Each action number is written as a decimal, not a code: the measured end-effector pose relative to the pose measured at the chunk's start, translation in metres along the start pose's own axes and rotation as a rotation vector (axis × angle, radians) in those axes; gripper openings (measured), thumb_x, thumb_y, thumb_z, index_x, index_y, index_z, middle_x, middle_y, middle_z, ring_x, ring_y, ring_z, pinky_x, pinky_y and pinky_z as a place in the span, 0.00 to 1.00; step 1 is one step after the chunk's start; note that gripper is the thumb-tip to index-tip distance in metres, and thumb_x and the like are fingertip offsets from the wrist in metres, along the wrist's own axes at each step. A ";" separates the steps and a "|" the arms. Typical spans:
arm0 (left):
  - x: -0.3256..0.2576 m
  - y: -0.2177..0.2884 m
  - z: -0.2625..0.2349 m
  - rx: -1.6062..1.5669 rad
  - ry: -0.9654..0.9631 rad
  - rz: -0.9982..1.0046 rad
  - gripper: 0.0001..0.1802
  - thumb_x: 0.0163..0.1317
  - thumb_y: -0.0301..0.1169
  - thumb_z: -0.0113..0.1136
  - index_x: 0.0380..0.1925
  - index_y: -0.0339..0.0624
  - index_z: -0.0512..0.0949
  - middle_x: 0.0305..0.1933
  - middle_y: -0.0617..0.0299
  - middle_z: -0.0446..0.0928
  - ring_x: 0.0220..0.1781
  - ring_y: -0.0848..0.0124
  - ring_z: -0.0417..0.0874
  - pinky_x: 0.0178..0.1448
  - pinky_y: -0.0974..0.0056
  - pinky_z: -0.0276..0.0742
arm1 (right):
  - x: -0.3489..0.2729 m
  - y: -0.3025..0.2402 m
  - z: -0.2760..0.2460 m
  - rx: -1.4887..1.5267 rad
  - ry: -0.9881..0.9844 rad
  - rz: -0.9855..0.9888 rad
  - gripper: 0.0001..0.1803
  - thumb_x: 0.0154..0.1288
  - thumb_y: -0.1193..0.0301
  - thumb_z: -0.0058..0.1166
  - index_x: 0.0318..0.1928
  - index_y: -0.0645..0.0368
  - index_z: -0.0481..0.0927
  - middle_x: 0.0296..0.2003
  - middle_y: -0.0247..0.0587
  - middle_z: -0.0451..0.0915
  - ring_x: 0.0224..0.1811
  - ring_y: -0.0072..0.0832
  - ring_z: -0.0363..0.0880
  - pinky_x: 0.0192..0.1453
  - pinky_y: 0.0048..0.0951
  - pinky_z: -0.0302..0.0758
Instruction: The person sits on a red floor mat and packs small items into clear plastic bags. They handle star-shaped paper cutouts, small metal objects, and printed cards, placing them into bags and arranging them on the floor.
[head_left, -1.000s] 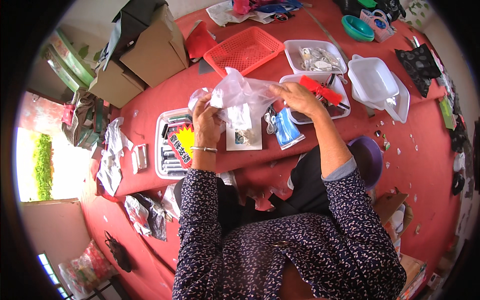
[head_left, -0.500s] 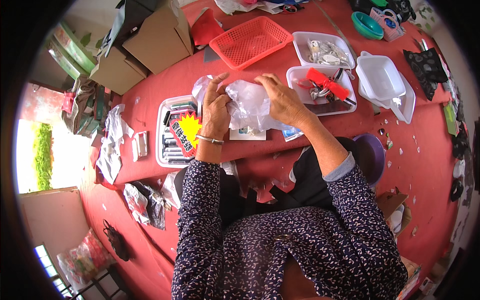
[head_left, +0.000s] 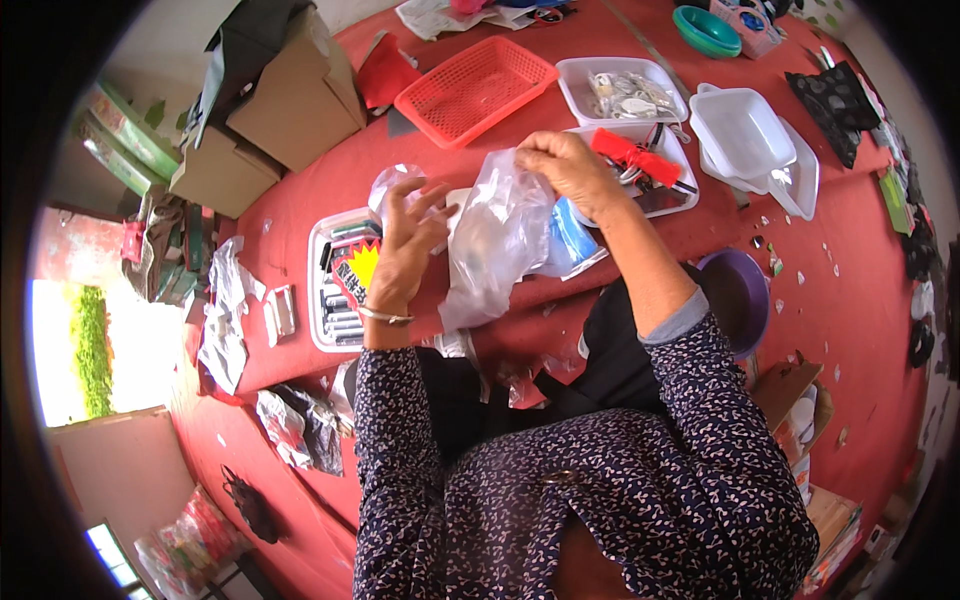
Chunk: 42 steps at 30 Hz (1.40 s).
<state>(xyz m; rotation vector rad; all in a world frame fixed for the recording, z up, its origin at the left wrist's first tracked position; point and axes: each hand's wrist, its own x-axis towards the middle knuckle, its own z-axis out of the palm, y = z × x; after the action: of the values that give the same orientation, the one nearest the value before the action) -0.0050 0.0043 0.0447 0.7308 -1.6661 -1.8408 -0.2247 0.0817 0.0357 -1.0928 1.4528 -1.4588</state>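
Red table [head_left: 850, 250] fills most of the view, its edges bent by the lens. Cardboard boxes [head_left: 290, 100] sit far left, partly under dark cloth. Red mesh basket [head_left: 475, 88] at centre top, white trays [head_left: 745, 135] to its right. White tray of markers [head_left: 335, 290] lies under the left wrist, part hidden. Clear plastic bag [head_left: 495, 240] is held up over the table edge between both hands; its contents are too crumpled to make out. Right hand [head_left: 570, 170] is pinched on the bag's top edge. Left hand [head_left: 405, 250] has fingers spread, touching the bag's left side; whether it grips cannot be told. Blue packet [head_left: 575, 235] is mostly hidden behind the bag. Red-handled tool [head_left: 635, 160] lies in the tray behind the right hand.
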 end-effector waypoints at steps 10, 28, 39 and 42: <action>-0.005 -0.018 0.038 0.770 0.180 0.477 0.32 0.41 0.23 0.62 0.50 0.41 0.64 0.47 0.49 0.69 0.46 0.60 0.73 0.49 0.63 0.69 | 0.000 0.010 0.045 -0.110 -0.123 0.178 0.17 0.62 0.63 0.45 0.29 0.67 0.77 0.21 0.33 0.73 0.25 0.16 0.65 0.30 0.24 0.67; 0.012 -0.023 0.026 0.661 0.113 0.268 0.09 0.53 0.24 0.54 0.35 0.32 0.74 0.24 0.52 0.76 0.23 0.69 0.77 0.29 0.67 0.70 | -0.015 0.004 0.045 -0.619 -0.219 -0.224 0.11 0.47 0.70 0.56 0.28 0.67 0.73 0.23 0.53 0.74 0.29 0.42 0.76 0.35 0.37 0.69; 0.004 0.000 0.021 0.170 0.427 0.304 0.16 0.59 0.25 0.45 0.48 0.34 0.66 0.25 0.66 0.71 0.25 0.79 0.70 0.32 0.76 0.69 | -0.002 0.009 0.033 -0.544 0.330 -0.139 0.12 0.52 0.68 0.52 0.25 0.67 0.70 0.20 0.54 0.72 0.24 0.45 0.74 0.29 0.38 0.68; -0.022 0.007 0.026 0.324 0.337 0.210 0.15 0.59 0.25 0.46 0.47 0.34 0.67 0.26 0.66 0.70 0.23 0.79 0.68 0.30 0.75 0.67 | 0.001 0.004 0.032 -0.558 0.475 -0.178 0.14 0.53 0.66 0.51 0.24 0.66 0.70 0.20 0.56 0.72 0.25 0.46 0.74 0.29 0.39 0.67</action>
<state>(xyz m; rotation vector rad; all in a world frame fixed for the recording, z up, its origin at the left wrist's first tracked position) -0.0070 0.0375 0.0548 0.9027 -1.7531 -1.2400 -0.1951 0.0702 0.0313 -1.2789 2.2414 -1.5466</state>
